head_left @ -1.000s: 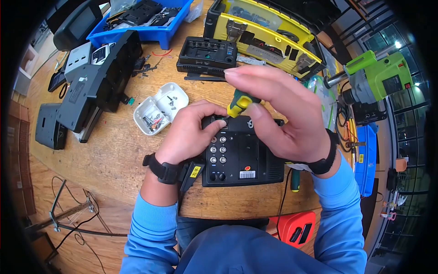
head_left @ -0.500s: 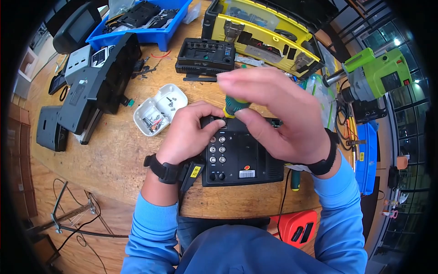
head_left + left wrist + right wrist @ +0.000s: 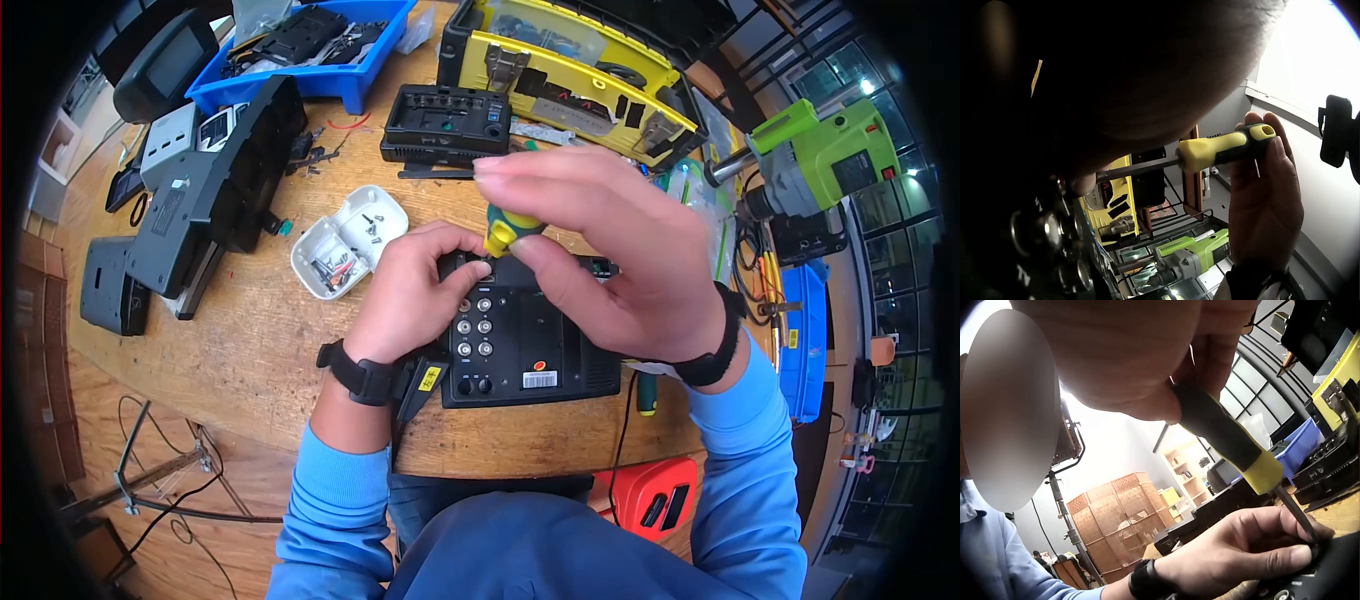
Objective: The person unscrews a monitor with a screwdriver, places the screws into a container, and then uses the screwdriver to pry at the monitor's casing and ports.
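The right hand (image 3: 640, 250) pinches the top end of a yellow and dark green screwdriver (image 3: 505, 228) between thumb and fingers. In the left wrist view the screwdriver (image 3: 1219, 150) slants, its metal shaft running down to the left hand's fingertips. The left hand (image 3: 415, 290) rests at the upper left corner of a black device (image 3: 520, 340), thumb and forefinger around the shaft's lower end. In the right wrist view the left hand (image 3: 1235, 550) holds the shaft near its tip, which its fingers hide. Round metal connectors (image 3: 484, 327) line the device's left side.
An open white case (image 3: 345, 245) with screws lies left of the hands. Black housings (image 3: 180, 215) stand farther left, another black unit (image 3: 445, 125) behind. A blue bin (image 3: 350, 75), a yellow toolbox (image 3: 590, 100) and a green power tool (image 3: 830, 160) surround the table's back and right.
The screwdriver's handle has shifted left and changed its tilt, with the right hand moving slightly left. The left hand has stayed at the device's corner.
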Available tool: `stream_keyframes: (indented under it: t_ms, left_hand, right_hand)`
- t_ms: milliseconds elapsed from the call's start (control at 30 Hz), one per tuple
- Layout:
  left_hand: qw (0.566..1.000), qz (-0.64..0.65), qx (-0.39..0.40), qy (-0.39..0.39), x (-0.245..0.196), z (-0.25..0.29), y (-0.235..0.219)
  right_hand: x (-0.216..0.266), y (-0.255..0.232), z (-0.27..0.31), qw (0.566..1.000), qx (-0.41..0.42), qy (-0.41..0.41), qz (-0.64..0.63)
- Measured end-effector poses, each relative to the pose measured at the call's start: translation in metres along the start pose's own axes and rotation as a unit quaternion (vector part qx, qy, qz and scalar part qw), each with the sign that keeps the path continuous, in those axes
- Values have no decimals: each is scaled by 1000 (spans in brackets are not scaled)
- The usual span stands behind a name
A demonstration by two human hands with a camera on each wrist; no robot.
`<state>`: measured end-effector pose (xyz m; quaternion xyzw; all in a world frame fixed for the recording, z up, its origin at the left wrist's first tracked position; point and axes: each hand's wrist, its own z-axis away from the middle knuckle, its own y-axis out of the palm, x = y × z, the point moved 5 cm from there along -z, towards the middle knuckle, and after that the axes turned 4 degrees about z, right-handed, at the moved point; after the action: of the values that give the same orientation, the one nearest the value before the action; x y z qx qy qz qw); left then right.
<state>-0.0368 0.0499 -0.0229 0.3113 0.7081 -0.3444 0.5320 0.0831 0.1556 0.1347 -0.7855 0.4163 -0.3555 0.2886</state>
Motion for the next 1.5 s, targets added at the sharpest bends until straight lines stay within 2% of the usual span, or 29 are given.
stream_keyframes:
  t_ms: [133,200,333,400,533,600,733,800,833,933,1000,1033,1100,1133,1200,1333,1433,1500]
  left_hand:
    - [1000,-23,4,-14,-4,1,-1]
    - [1000,27,-7,-11,7,0,2]
    - [999,46,2,2,9,0,2]
    - [999,14,20,-25,5,1,1]
    - [1000,-16,12,-21,-3,1,0]
    - [998,-36,37,-41,-4,2,0]
    - [998,-36,41,-42,-5,2,0]
    - [996,-74,48,16,-10,4,0]
    - [996,-75,49,16,-11,4,-1]
    - [996,-61,62,-4,-11,3,0]
    - [995,-81,37,53,-12,2,1]
    - [995,-82,38,52,-13,2,1]
    - [995,-87,48,17,-13,1,0]
    - [995,-90,49,17,-14,1,1]
    - [996,-79,45,18,-13,1,1]
    - [995,-77,30,62,-12,1,1]
    - [998,-53,31,14,-9,1,0]
    - [998,-39,31,-49,-9,0,1]
  right_hand:
    - [-3,3,1,1000,13,-7,-20]
    - [-1,4,1,999,29,-32,-16]
    - [-3,1,6,999,7,-26,-19]
    - [-10,2,10,1000,0,-19,6]
    - [-6,1,9,1000,-14,3,20]
    - [-8,0,10,999,-9,30,27]
    - [-13,4,14,1000,-17,12,3]
    - [-17,7,15,999,-16,24,-21]
    - [-18,8,17,999,-17,25,-21]
    - [-22,12,21,998,-52,41,18]
    - [-25,16,24,988,-103,115,-30]
    - [-23,21,23,987,-105,116,-31]
    - [-25,25,24,969,-164,148,-111]
    - [-28,25,25,968,-167,147,-112]
    - [-29,24,22,984,-148,86,-55]
    - [-31,25,21,984,-158,70,-37]
    - [-27,29,20,985,-157,60,-27]
    - [-28,31,21,987,-137,66,-50]
